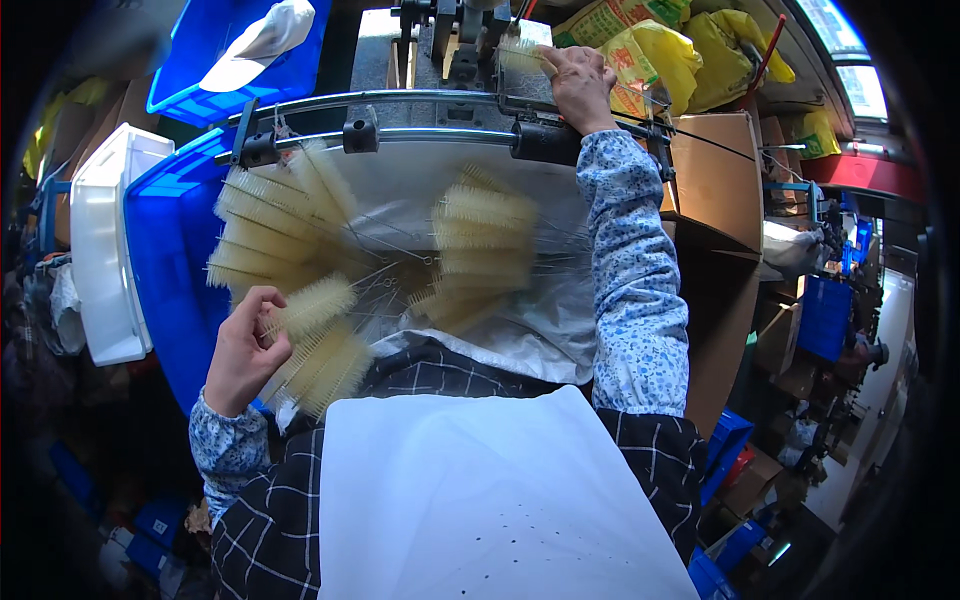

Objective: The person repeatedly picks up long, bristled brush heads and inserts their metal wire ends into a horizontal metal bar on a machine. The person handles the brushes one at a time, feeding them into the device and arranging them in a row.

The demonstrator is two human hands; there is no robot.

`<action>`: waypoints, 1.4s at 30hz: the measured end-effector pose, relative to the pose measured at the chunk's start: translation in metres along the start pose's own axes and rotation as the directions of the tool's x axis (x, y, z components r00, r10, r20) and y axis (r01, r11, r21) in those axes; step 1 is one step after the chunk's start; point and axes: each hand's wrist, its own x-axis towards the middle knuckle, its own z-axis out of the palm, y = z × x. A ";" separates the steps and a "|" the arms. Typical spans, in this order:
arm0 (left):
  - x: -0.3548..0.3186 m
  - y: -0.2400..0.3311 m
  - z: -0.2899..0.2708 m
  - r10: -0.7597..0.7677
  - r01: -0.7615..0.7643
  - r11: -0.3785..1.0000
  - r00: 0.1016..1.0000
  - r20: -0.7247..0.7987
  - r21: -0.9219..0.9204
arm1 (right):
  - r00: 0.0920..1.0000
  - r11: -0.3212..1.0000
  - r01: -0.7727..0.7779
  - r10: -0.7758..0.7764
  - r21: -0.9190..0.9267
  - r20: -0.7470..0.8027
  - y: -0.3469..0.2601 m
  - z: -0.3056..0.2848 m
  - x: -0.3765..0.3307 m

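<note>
At the lower left, my left hand (245, 350) has its thumb and fingers curled round the tip of a cream bottle brush (318, 304), whose wire end points toward the middle. My right hand (582, 85) reaches far forward to the metal machine (465, 60), its fingers closed at the end of another pale bottle brush (523, 53). Between my arms, more bristle brushes with twisted wire stems lie in a left pile (275, 220) and a right pile (485, 240). They rest on a whitish sheet (560, 325) in front of me.
Two metal rails (420, 134) cross in front of the machine. Blue bins (165, 250), one with a white cap (262, 45) on it, and a white tray (105, 260) stand left. A cardboard box (715, 180) is beside my right arm; yellow bags (665, 60) lie behind.
</note>
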 end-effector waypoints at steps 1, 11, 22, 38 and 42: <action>0.000 0.005 -0.003 0.018 -0.020 0.999 0.999 -0.044 -0.044 | 1.000 0.999 0.023 -0.022 -0.027 0.011 -0.001 0.001 0.003; -0.012 0.023 -0.035 0.251 -0.282 0.955 0.930 -0.268 -0.087 | 0.996 0.995 -0.091 0.090 -0.031 -0.025 0.018 0.000 -0.013; -0.010 0.020 -0.038 0.328 -0.385 0.918 0.872 -0.365 -0.097 | 0.945 0.914 -0.298 0.323 0.275 -0.051 0.020 -0.012 -0.033; -0.020 0.032 -0.042 0.257 -0.352 0.917 0.879 -0.401 -0.185 | 0.937 0.921 -0.322 0.343 0.219 -0.066 -0.056 -0.020 -0.008; -0.016 0.040 -0.038 0.337 -0.405 0.910 0.850 -0.405 -0.092 | 0.945 0.927 -0.322 0.327 0.193 0.009 -0.083 -0.032 0.002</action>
